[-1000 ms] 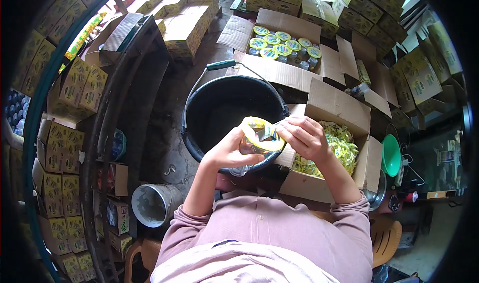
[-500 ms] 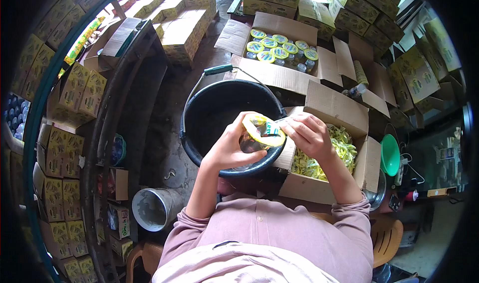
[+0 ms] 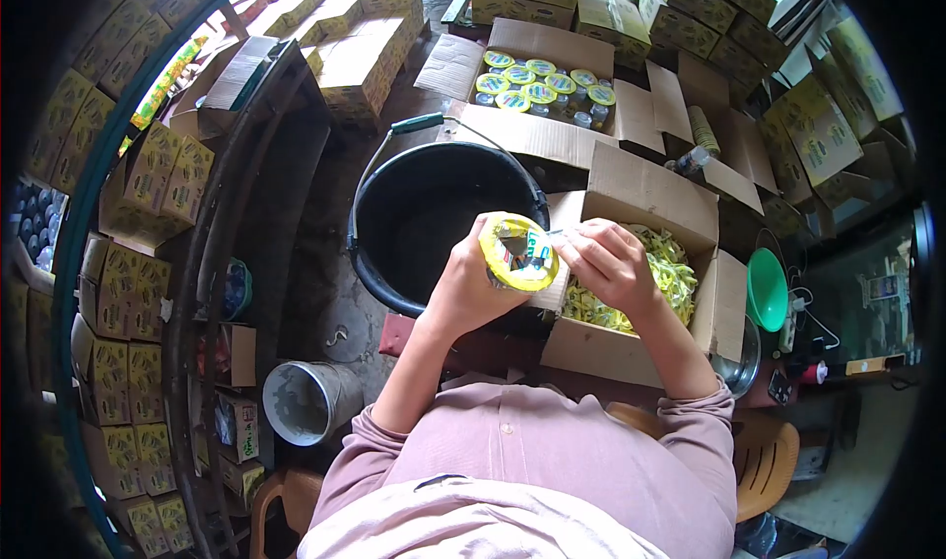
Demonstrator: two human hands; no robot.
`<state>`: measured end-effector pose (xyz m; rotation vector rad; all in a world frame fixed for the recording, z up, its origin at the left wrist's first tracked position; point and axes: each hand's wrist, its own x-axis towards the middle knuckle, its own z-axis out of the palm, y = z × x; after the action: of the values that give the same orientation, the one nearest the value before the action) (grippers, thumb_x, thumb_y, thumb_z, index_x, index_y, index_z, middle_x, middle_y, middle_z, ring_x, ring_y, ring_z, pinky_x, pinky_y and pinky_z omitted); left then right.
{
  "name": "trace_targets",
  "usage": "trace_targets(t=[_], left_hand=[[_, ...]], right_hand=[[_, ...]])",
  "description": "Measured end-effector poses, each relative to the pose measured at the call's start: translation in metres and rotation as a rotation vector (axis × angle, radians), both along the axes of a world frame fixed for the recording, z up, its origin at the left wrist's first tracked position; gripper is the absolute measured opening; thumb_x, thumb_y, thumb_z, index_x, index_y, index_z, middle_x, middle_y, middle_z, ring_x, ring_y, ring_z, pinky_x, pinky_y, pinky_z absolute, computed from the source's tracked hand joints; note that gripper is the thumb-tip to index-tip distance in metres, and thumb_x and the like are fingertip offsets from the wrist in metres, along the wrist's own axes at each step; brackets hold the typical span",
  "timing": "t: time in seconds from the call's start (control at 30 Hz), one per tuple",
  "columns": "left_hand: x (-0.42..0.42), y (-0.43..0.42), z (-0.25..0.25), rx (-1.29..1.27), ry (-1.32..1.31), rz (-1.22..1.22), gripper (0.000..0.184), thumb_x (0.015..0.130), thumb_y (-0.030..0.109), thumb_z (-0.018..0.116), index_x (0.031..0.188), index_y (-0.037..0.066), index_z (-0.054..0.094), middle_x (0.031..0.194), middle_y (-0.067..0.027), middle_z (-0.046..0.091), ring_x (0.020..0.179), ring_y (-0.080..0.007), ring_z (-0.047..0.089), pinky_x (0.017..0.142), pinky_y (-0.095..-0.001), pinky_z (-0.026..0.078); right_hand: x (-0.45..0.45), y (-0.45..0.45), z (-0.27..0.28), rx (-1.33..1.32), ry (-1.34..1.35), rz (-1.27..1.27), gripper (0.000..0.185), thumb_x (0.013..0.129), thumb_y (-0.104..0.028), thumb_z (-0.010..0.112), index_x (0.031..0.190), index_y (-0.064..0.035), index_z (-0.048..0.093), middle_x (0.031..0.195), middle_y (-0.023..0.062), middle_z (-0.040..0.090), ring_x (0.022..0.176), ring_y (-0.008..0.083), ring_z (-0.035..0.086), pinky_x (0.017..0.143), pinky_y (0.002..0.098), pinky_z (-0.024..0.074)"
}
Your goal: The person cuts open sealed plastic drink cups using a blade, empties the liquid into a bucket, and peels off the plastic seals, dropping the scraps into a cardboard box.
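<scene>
My left hand (image 3: 467, 281) is wrapped around a clear plastic cup with a yellow-rimmed printed lid (image 3: 520, 278), tilted so the lid faces me. Fingers of my right hand (image 3: 609, 262) are pinched together at the lid's right edge; whatever is between them is too small to make out. Just beyond the cup stands a large black bucket (image 3: 379, 229) with a wire handle and green grip. Below and beside my right hand, an open carton (image 3: 645, 199) holds many small yellow-and-clear wrapped pieces (image 3: 675, 273).
Farther off, an open carton (image 3: 552, 39) holds several cups with yellow lids. A grey pail (image 3: 296, 401) is on the floor at left, and a green bowl (image 3: 766, 288) at right. Stacked printed boxes (image 3: 128, 372) line the left shelf.
The cup has turned so its lid faces me more fully, while my right fingers stay at the lid's edge. The view has shifted slightly, moving the bucket and cartons a little up and left.
</scene>
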<state>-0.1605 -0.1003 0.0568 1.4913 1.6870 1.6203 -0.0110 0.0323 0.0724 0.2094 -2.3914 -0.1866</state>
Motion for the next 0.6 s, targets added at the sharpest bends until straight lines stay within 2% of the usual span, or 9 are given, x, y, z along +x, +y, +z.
trace_targets(t=[0.17, 0.27, 0.37, 0.47, 0.57, 0.6], left_hand=[[0.029, 0.007, 0.011, -0.005, 0.004, -0.001, 0.05, 0.058, 0.01, 0.078, 0.098, 0.0, 0.051, 0.088, -0.011, 0.061, 0.081, -0.0204, 0.063, 0.072, -0.0282, 0.049], [0.045, 0.015, 0.013, -0.006, 0.037, -0.093, 0.051, 0.059, 0.008, 0.075, 0.101, 0.0, 0.047, 0.09, -0.015, 0.06, 0.084, -0.027, 0.062, 0.073, -0.031, 0.049], [0.065, 0.026, 0.012, -0.023, 0.057, -0.13, 0.047, 0.056, 0.009, 0.077, 0.095, -0.001, 0.052, 0.091, -0.0111, 0.06, 0.08, -0.0195, 0.062, 0.073, -0.0282, 0.048], [0.087, 0.033, 0.015, -0.112, 0.025, -0.222, 0.045, 0.057, 0.008, 0.075, 0.095, -0.001, 0.054, 0.092, -0.0114, 0.059, 0.082, -0.0187, 0.06, 0.075, -0.0285, 0.048], [0.109, 0.043, 0.009, -0.075, 0.02, -0.268, 0.043, 0.058, 0.008, 0.072, 0.096, -0.001, 0.055, 0.093, -0.0107, 0.059, 0.083, -0.0186, 0.059, 0.078, -0.0286, 0.047], [0.116, 0.047, 0.008, -0.082, 0.034, -0.31, 0.047, 0.058, 0.009, 0.072, 0.1, -0.002, 0.053, 0.094, -0.0124, 0.057, 0.086, -0.0216, 0.058, 0.079, -0.0301, 0.046]], right_hand=[[0.03, -0.001, 0.012, 0.016, 0.021, -0.031, 0.021, 0.062, -0.006, 0.062, 0.082, 0.0014, 0.064, 0.079, 0.0074, 0.058, 0.075, 0.0197, 0.059, 0.069, 0.0336, 0.0526], [0.055, 0.002, 0.014, 0.015, 0.04, -0.044, 0.02, 0.062, -0.006, 0.063, 0.081, 0.001, 0.064, 0.079, 0.007, 0.058, 0.076, 0.019, 0.059, 0.069, 0.0332, 0.0526], [0.084, 0.005, 0.013, 0.035, 0.028, -0.107, 0.019, 0.063, -0.005, 0.064, 0.081, 0.0001, 0.064, 0.079, 0.0063, 0.058, 0.076, 0.0184, 0.059, 0.069, 0.0327, 0.0525], [0.111, 0.007, 0.014, 0.051, 0.028, -0.152, 0.02, 0.063, -0.006, 0.063, 0.082, -0.0015, 0.064, 0.077, 0.0054, 0.057, 0.077, 0.0183, 0.059, 0.07, 0.0326, 0.0523], [0.138, 0.014, 0.011, 0.065, 0.027, -0.172, 0.021, 0.063, -0.008, 0.062, 0.083, -0.0029, 0.063, 0.076, 0.0045, 0.057, 0.078, 0.0177, 0.059, 0.07, 0.0321, 0.0522], [0.146, 0.016, 0.011, 0.064, 0.03, -0.175, 0.021, 0.063, -0.008, 0.062, 0.083, -0.0029, 0.063, 0.077, 0.0047, 0.058, 0.078, 0.0177, 0.059, 0.07, 0.0321, 0.0522]])
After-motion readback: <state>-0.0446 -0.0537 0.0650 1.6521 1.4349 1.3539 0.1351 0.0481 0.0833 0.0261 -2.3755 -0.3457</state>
